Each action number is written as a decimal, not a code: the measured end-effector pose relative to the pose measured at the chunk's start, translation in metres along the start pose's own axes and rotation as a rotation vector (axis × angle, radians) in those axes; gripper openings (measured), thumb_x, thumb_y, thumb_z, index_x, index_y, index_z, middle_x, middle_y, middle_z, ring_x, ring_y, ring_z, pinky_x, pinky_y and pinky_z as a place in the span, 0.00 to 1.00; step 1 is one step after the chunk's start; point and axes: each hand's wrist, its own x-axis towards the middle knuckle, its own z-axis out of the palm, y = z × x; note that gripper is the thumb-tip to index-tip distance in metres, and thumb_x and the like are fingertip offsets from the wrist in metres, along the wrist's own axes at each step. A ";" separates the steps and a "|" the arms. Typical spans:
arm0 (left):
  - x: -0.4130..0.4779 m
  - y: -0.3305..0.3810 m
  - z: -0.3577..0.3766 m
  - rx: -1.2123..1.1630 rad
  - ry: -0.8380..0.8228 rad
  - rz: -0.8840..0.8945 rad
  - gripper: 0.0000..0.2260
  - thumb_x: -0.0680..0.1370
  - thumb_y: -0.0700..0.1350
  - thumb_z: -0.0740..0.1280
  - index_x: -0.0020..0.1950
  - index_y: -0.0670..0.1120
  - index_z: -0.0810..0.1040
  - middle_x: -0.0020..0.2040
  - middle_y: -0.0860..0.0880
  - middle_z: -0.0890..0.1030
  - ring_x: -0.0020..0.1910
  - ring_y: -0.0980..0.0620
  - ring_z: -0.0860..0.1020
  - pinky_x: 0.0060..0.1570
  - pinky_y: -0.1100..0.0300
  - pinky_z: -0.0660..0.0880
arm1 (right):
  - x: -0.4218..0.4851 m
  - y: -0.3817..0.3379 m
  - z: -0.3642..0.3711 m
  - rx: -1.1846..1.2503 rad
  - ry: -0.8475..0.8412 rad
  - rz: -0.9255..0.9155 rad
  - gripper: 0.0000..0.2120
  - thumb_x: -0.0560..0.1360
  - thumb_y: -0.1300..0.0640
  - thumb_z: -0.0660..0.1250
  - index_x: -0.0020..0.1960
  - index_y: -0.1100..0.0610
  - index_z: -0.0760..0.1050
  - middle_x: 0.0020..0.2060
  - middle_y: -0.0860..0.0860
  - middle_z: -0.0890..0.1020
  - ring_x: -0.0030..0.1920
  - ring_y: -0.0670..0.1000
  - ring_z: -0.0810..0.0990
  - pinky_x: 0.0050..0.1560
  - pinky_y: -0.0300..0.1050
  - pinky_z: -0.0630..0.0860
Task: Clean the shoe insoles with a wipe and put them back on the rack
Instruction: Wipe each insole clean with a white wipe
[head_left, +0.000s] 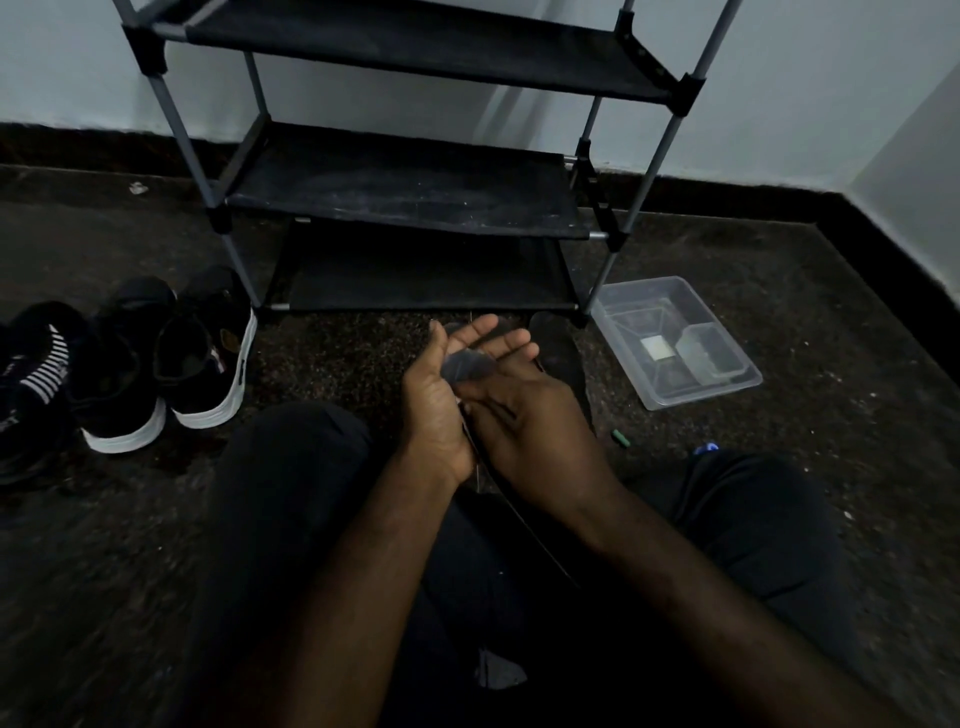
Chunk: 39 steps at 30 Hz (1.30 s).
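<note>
I sit on the floor with a thin dark insole held over my lap. Its grey face shows between my hands and its edge runs down toward my right knee. My left hand lies under its upper end, palm up and fingers straight. My right hand covers it from the right, with the lower fingers curled round its edge. I cannot make out a wipe between the hands. The black shoe rack stands just beyond, and the shelves in view are bare. A dark flat shape like a second insole lies on the floor behind my right hand.
Three black shoes with white soles stand on the floor at the left. A clear plastic container with small items in it sits to the right of the rack. A small green object lies near my right knee. The floor is dark and speckled.
</note>
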 end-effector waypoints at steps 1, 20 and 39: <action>0.000 0.001 0.000 0.002 -0.009 -0.003 0.24 0.83 0.59 0.52 0.60 0.40 0.74 0.51 0.37 0.83 0.49 0.43 0.83 0.50 0.51 0.81 | -0.001 -0.001 -0.002 -0.045 -0.014 -0.002 0.10 0.76 0.58 0.65 0.54 0.54 0.82 0.51 0.51 0.82 0.48 0.50 0.81 0.46 0.50 0.79; 0.006 -0.004 0.002 0.071 0.173 0.159 0.30 0.82 0.62 0.46 0.53 0.39 0.76 0.45 0.40 0.84 0.46 0.44 0.84 0.52 0.49 0.80 | 0.001 -0.004 0.015 -0.050 0.063 0.126 0.17 0.75 0.53 0.59 0.61 0.50 0.79 0.56 0.50 0.81 0.53 0.51 0.80 0.47 0.54 0.79; 0.001 0.000 0.002 0.058 0.036 0.009 0.30 0.81 0.63 0.48 0.64 0.41 0.74 0.54 0.38 0.83 0.51 0.43 0.83 0.56 0.47 0.77 | 0.011 0.011 0.000 -0.197 0.092 0.167 0.10 0.77 0.57 0.65 0.53 0.53 0.83 0.50 0.50 0.81 0.47 0.52 0.80 0.45 0.52 0.78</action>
